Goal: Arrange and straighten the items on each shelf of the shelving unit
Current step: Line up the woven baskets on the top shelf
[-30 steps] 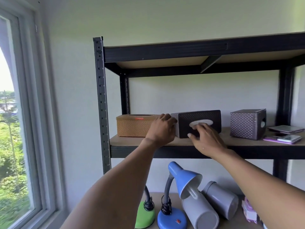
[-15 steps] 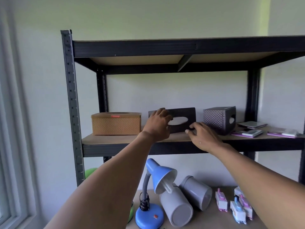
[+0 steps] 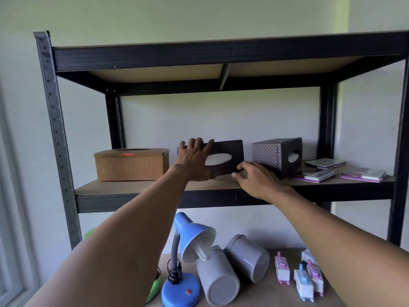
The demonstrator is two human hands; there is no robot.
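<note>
A dark brown tissue box (image 3: 230, 151) stands on its side on the middle shelf (image 3: 137, 188) of the black shelving unit, its oval opening facing me. My left hand (image 3: 194, 159) grips the box's left end, fingers curled over its top edge. My right hand (image 3: 256, 180) holds the box's lower right corner with thumb and fingers. A tan woven tissue box (image 3: 131, 165) sits to the left. A grey cube tissue box (image 3: 276, 155) lies on its side to the right.
Flat purple-edged packs (image 3: 318, 175) and a tablet-like item (image 3: 324, 162) lie at the shelf's right end. Below are a blue desk lamp (image 3: 183, 258), two grey cylinders on their sides (image 3: 232, 269), a green lamp base (image 3: 155, 289) and small toy vehicles (image 3: 303, 273). A window lies at the left.
The view has swung right, away from the window. Both hands have carried the dark tissue box rightward, away from the tan box, and the right hand has dropped from its face to its lower right corner.
</note>
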